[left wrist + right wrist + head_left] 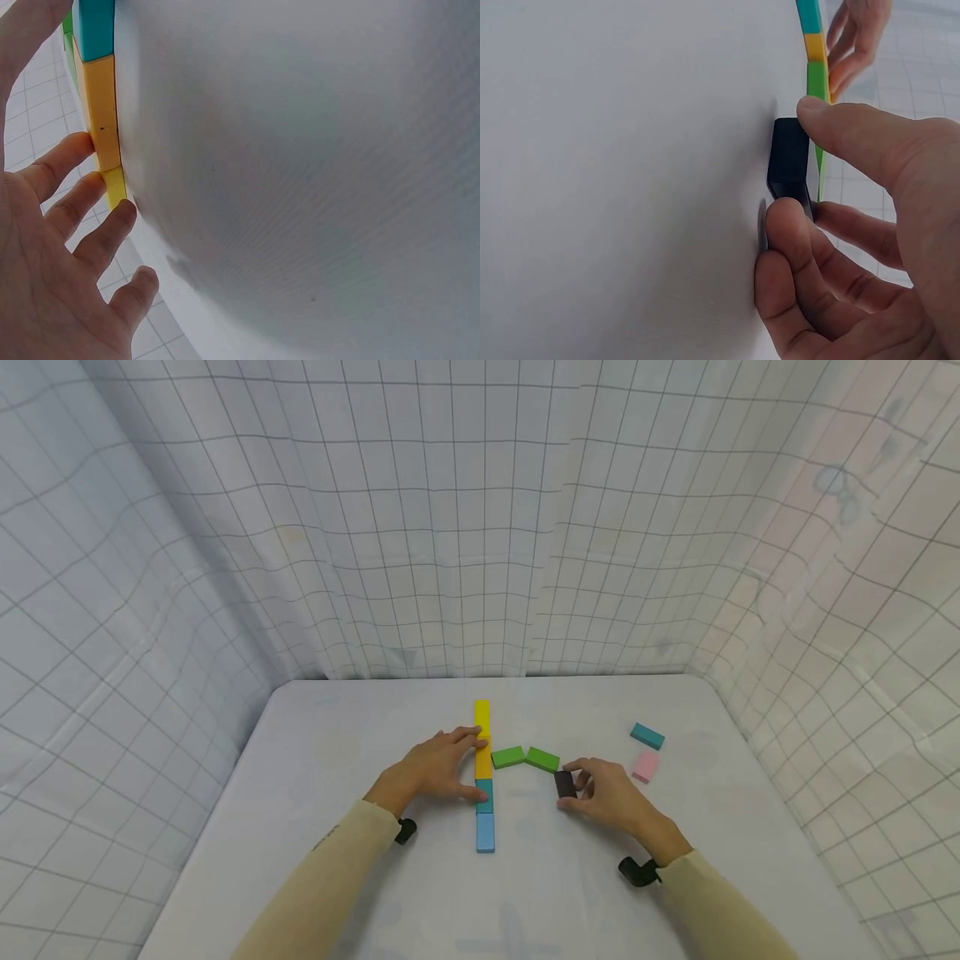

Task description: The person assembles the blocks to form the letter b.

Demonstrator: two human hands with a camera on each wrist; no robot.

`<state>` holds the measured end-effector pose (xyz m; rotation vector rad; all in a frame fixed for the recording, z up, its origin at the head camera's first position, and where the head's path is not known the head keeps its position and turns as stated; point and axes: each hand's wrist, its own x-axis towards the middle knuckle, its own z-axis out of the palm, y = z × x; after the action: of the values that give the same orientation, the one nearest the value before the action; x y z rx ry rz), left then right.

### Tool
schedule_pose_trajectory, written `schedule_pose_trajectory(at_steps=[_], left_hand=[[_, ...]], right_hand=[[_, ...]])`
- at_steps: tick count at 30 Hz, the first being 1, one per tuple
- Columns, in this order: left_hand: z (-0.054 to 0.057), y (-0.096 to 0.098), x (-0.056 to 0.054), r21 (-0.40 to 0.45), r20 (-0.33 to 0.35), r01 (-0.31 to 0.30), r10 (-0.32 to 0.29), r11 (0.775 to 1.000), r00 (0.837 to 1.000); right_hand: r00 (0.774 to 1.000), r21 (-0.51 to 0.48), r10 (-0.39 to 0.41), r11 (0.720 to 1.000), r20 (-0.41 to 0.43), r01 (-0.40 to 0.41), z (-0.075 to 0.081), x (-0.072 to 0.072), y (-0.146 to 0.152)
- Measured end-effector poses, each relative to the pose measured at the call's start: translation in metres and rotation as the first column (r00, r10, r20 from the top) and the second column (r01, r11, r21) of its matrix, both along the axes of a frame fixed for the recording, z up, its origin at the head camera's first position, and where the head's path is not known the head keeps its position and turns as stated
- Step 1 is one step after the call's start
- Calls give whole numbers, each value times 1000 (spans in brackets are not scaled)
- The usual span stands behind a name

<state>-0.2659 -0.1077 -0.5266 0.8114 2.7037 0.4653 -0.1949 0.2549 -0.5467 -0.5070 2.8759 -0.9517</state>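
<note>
The left hand (438,767), fingers spread, touches a block column (484,767) from nine o'clock. The right hand (606,792) pinches a black block (566,784), a green block (542,760) at its ten o'clock.

You are holding your left hand (56,259) with its fingers apart, fingertips meeting the orange block (103,112) and the yellow block (115,187). The teal block (97,30) is adjoining the orange one; a white surface (300,150) is stretching alongside.
</note>
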Motion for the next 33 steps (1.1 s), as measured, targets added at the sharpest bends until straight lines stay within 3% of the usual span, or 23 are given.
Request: schedule_pose_trajectory(at_steps=[25,33], left_hand=[[-2,-1,-1,-9,-17,15,-15,1000,1000],[-2,-1,-2,-2,-20,23,-23,1000,1000]], right_hand=[[1000,11,-19,1000,-22,20,-5,-1,3],[992,16,-54,998,-116,56,0,-2,18]])
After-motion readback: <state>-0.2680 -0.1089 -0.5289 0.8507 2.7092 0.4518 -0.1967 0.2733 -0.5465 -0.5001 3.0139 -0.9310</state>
